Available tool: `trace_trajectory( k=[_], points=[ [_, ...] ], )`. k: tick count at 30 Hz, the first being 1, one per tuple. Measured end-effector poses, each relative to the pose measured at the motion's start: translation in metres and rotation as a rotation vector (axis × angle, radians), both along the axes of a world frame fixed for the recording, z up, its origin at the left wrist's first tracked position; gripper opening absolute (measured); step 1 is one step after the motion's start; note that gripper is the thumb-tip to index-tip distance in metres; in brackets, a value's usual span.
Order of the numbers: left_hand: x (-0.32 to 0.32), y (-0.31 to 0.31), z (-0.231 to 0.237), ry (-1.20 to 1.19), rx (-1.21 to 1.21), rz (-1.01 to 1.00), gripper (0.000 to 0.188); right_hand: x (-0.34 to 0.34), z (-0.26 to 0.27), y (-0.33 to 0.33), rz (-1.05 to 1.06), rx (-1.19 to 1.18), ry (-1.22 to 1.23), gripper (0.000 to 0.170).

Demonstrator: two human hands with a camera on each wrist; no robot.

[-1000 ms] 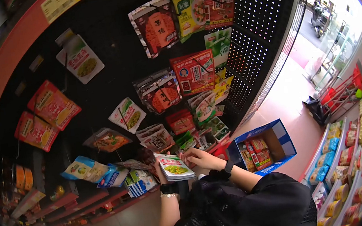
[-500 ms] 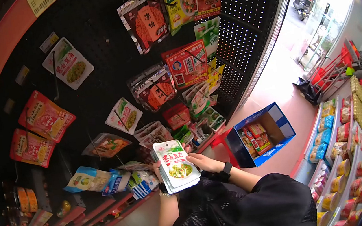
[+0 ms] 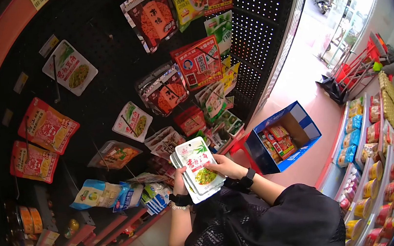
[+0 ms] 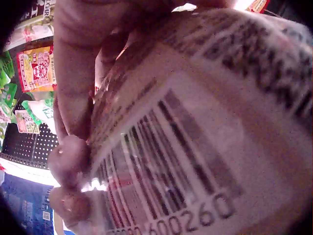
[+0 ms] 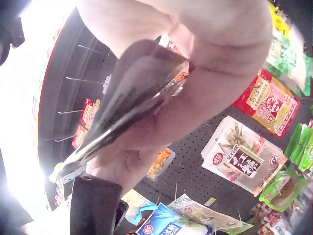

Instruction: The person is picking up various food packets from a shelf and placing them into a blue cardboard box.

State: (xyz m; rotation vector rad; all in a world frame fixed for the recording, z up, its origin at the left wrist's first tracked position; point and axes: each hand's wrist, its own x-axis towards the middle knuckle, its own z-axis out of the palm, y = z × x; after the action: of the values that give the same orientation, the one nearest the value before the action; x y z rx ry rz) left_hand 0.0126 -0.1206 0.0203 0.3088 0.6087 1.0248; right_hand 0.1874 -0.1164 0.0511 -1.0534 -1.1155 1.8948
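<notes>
A small stack of white-and-green food packets [image 3: 199, 168] with a picture of green food on the front is held between both hands, tilted towards the head camera. The left hand [image 3: 180, 183] grips the stack's left edge. In the left wrist view its fingers [image 4: 73, 98] curl round a packet's back [image 4: 146, 161], where a barcode shows. At the right edge, the right hand [image 3: 230, 166] pinches the stack with its thumb on the front. The packets [image 5: 132, 93] appear edge-on in the right wrist view, between that hand's thumb and fingers. The packets behind the front one stick out slightly on the left.
A black pegboard rack [image 3: 99, 51] stands ahead, with hooks and hanging packets, including a matching white-and-green packet [image 3: 70, 68] at upper left. An open blue box [image 3: 285, 137] holding red packets is at the right. Stocked shelves [image 3: 366, 181] line the far right.
The packet stack has come up and tilted so its front faces the head camera, then shifted slightly right. The right hand has moved from beside the stack to its right edge.
</notes>
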Motion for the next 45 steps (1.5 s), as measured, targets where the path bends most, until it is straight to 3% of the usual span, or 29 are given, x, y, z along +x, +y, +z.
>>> trace_trajectory(
  k=[2, 6, 10, 13, 16, 19, 24, 26, 34, 45],
  points=[
    [-0.003, -0.002, -0.005, -0.013, -0.009, -0.019, 0.048, 0.0, -0.023, 0.002, -0.041, 0.02, 0.058, 0.035],
    [-0.007, -0.009, -0.007, -0.02, 0.034, -0.083, 0.05, 0.007, -0.02, -0.009, -0.039, 0.073, -0.022, 0.038],
    [-0.003, -0.009, -0.006, 0.189, -0.061, -0.123, 0.047, 0.01, -0.011, -0.02, -0.116, 0.128, -0.067, 0.04],
    [0.013, -0.02, 0.0, 0.097, -0.006, -0.174, 0.044, 0.024, -0.01, -0.044, -0.153, 0.13, -0.212, 0.039],
    [0.038, -0.042, -0.013, 0.094, -0.015, -0.255, 0.041, 0.048, -0.02, -0.075, -0.238, 0.127, -0.179, 0.036],
    [0.036, -0.041, -0.011, 0.27, 0.038, -0.311, 0.041, 0.05, -0.027, -0.066, -0.187, 0.122, -0.221, 0.035],
    [0.085, -0.067, -0.019, 0.658, 0.333, -0.393, 0.036, 0.096, -0.044, -0.089, -0.251, 0.339, -0.415, 0.035],
    [0.12, -0.076, -0.013, 0.634, 0.381, -0.432, 0.037, 0.129, -0.047, -0.102, -0.227, 0.293, -0.395, 0.037],
    [0.261, -0.144, -0.038, 0.646, 0.334, -0.393, 0.04, 0.267, -0.065, -0.156, -0.206, 0.255, -0.315, 0.04],
    [0.29, -0.158, -0.034, 0.677, 0.313, -0.261, 0.037, 0.301, -0.06, -0.161, -0.084, 0.15, -0.173, 0.042]
  ],
)
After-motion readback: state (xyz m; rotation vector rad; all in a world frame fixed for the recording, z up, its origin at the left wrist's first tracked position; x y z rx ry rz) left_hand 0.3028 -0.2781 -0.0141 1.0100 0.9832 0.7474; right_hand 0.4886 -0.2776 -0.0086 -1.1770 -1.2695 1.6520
